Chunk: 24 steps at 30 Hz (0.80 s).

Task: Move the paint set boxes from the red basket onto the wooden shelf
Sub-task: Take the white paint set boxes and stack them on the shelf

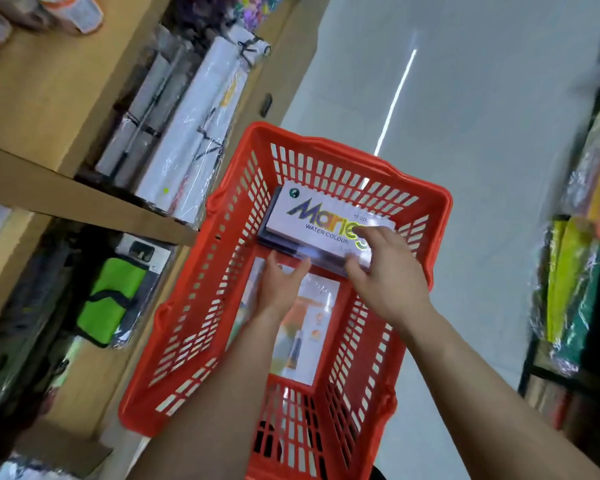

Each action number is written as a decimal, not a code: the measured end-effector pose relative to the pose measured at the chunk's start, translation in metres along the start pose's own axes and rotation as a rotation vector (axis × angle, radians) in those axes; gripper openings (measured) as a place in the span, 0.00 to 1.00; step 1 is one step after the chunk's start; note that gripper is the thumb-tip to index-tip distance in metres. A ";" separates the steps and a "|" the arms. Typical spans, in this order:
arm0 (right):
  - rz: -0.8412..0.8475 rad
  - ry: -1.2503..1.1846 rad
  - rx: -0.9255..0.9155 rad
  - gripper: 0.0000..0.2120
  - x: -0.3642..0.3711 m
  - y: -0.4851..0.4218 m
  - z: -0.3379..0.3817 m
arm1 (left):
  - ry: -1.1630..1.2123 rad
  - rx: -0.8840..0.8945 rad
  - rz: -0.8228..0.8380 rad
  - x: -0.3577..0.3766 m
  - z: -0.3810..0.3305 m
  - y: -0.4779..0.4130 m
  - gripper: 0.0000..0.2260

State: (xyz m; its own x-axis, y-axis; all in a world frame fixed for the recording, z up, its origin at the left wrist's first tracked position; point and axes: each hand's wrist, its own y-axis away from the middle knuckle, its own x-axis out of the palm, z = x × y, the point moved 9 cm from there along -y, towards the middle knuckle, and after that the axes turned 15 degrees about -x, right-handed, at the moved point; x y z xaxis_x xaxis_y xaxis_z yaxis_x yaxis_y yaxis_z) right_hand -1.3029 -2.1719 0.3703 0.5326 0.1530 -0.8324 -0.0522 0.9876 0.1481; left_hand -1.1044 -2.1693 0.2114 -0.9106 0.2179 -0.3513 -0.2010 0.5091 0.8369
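A red plastic basket (201, 306) stands on the floor below me. At its far end lies a stack of white water colour paint set boxes (312, 216) with a rainbow logo on top. My right hand (381, 268) grips the stack's near right corner, fingers over its top. My left hand (281, 282) touches the stack's near edge from below, fingers spread. Another flat pack (312, 327) lies on the basket floor under my arms. The wooden shelf (84, 202) runs along the left.
The shelf holds wrapped white rolls (191, 133) above and a green pouch (115, 299) below. A dark rack with coloured paper packs (582, 271) stands on the right. Pale floor (482, 168) stretches beyond the basket.
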 end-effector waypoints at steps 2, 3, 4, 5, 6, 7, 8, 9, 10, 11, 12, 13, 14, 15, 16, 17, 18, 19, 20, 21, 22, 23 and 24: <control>0.106 -0.049 0.082 0.22 0.029 -0.026 -0.014 | 0.044 0.004 -0.001 0.000 0.009 -0.004 0.37; 0.143 -0.061 0.138 0.21 0.041 -0.038 -0.023 | 0.065 0.010 0.004 -0.002 0.013 -0.005 0.35; 0.163 -0.050 0.188 0.21 0.051 -0.049 -0.031 | 0.079 0.016 0.012 -0.004 0.016 -0.007 0.34; 0.160 -0.016 0.222 0.21 0.057 -0.058 -0.038 | 0.086 0.021 0.025 -0.005 0.019 -0.009 0.33; 0.132 0.035 0.240 0.22 0.059 -0.065 -0.044 | 0.087 0.025 0.040 -0.007 0.022 -0.011 0.33; 0.089 0.092 0.245 0.22 0.059 -0.070 -0.047 | 0.089 0.027 0.055 -0.008 0.023 -0.013 0.32; 0.045 0.134 0.243 0.23 0.059 -0.072 -0.047 | 0.098 0.031 0.067 -0.009 0.024 -0.015 0.32; 0.008 0.167 0.236 0.23 0.060 -0.071 -0.046 | 0.108 0.035 0.078 -0.010 0.024 -0.017 0.31; -0.014 0.199 0.227 0.25 0.062 -0.069 -0.045 | 0.120 0.039 0.087 -0.010 0.025 -0.019 0.31; -0.015 0.233 0.223 0.27 0.066 -0.067 -0.046 | 0.133 0.040 0.094 -0.010 0.025 -0.020 0.30; 0.003 0.263 0.227 0.30 0.071 -0.065 -0.046 | 0.151 0.039 0.100 -0.010 0.026 -0.020 0.30; 0.024 0.282 0.235 0.33 0.075 -0.063 -0.047 | 0.173 0.037 0.108 -0.009 0.028 -0.020 0.30; 0.033 0.290 0.241 0.34 0.078 -0.063 -0.048 | 0.195 0.031 0.121 -0.008 0.029 -0.019 0.30; 0.025 0.286 0.240 0.34 0.079 -0.063 -0.048 | 0.215 0.025 0.139 -0.006 0.031 -0.018 0.31; 0.013 0.273 0.231 0.34 0.080 -0.064 -0.048 | 0.230 0.015 0.157 -0.004 0.031 -0.018 0.31; 0.008 0.259 0.220 0.34 0.082 -0.064 -0.047 | 0.239 0.007 0.171 -0.001 0.032 -0.018 0.33; 0.013 0.253 0.212 0.35 0.084 -0.064 -0.047 | 0.243 0.004 0.181 0.002 0.032 -0.018 0.35; 0.023 0.262 0.208 0.36 0.086 -0.065 -0.048 | 0.251 0.004 0.190 0.003 0.030 -0.017 0.38; 0.028 0.280 0.206 0.37 0.086 -0.066 -0.049 | 0.260 0.008 0.197 0.004 0.028 -0.017 0.40; 0.034 0.298 0.207 0.37 0.085 -0.069 -0.050 | 0.264 0.019 0.202 0.004 0.026 -0.016 0.41; 0.048 0.309 0.211 0.37 0.085 -0.071 -0.052 | 0.265 0.043 0.209 0.005 0.023 -0.015 0.39; 0.072 0.310 0.214 0.37 0.086 -0.072 -0.053 | 0.260 0.074 0.217 0.006 0.021 -0.014 0.35; 0.093 0.297 0.212 0.38 0.089 -0.073 -0.054 | 0.263 0.104 0.227 0.007 0.019 -0.014 0.32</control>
State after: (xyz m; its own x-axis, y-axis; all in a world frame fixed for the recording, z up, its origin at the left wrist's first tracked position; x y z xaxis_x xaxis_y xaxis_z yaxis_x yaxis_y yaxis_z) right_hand -1.2973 -2.2282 0.2560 0.2643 0.2757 -0.9242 0.1037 0.9446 0.3115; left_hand -1.1012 -2.1590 0.1894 -0.9922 0.1208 -0.0300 0.0428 0.5575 0.8291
